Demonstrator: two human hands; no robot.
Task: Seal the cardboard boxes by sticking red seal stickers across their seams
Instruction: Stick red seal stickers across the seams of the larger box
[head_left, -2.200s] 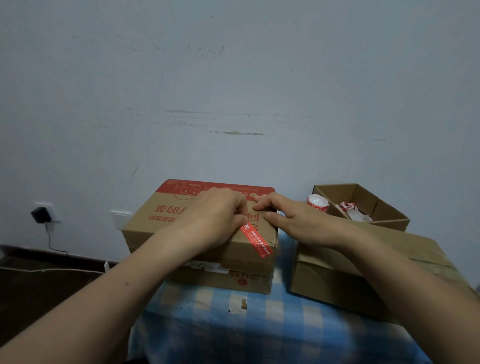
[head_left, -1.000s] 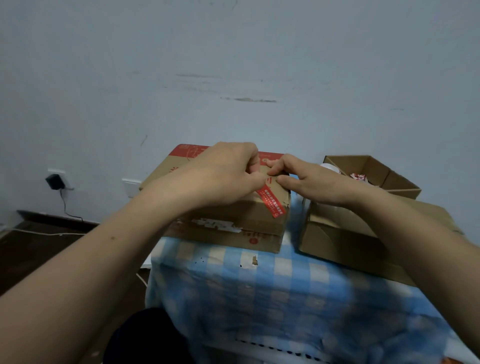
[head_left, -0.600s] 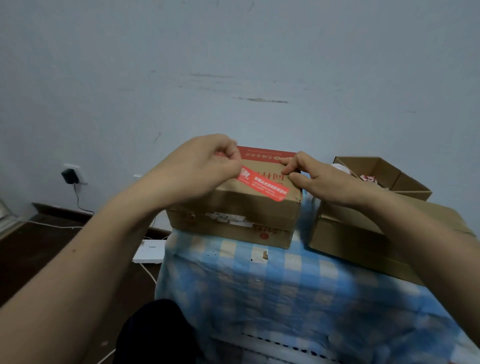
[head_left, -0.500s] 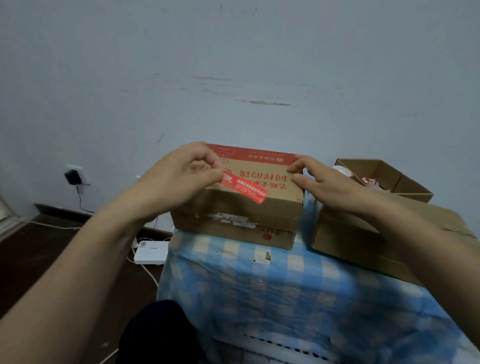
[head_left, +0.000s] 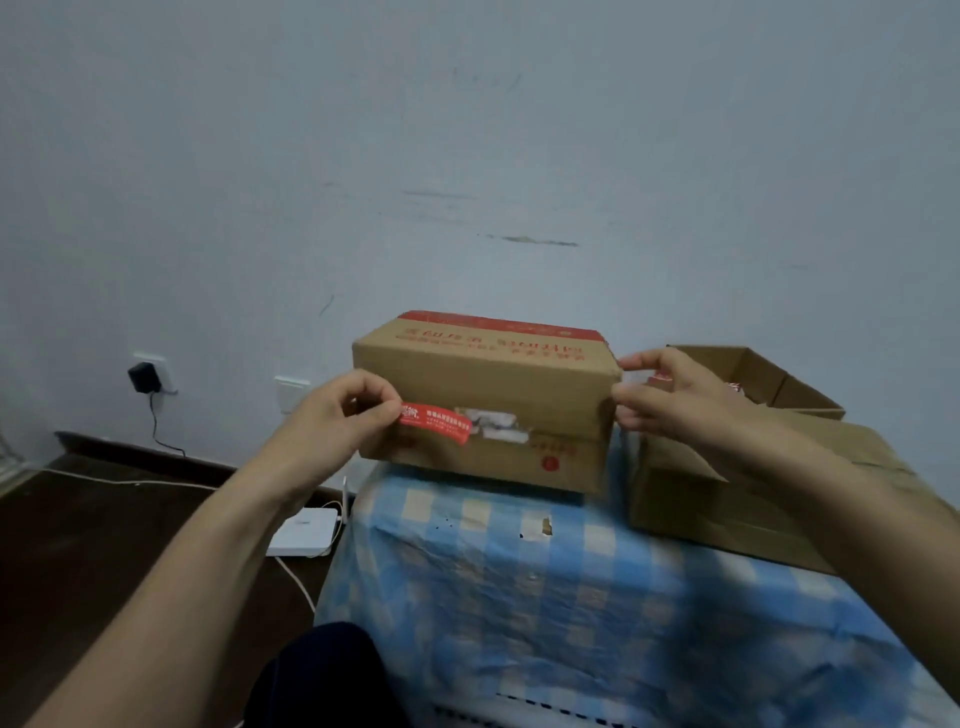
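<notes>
My left grip pinched the sticker at the box's front seam; right grip clasped its corner, steadying it.

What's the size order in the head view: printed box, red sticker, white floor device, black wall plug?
1. printed box
2. white floor device and red sticker, about alike
3. black wall plug

- Pale grey-blue wall fills the upper frame, with a dark scuff right of centre.
- Low on the wall at left: a socket with a black plug, and a white plate near it.
- Dark floor at lower left, with a white box and cables lying on it.
- Surface at lower right, under a blue checked cloth.
- Dim, even light.
</notes>
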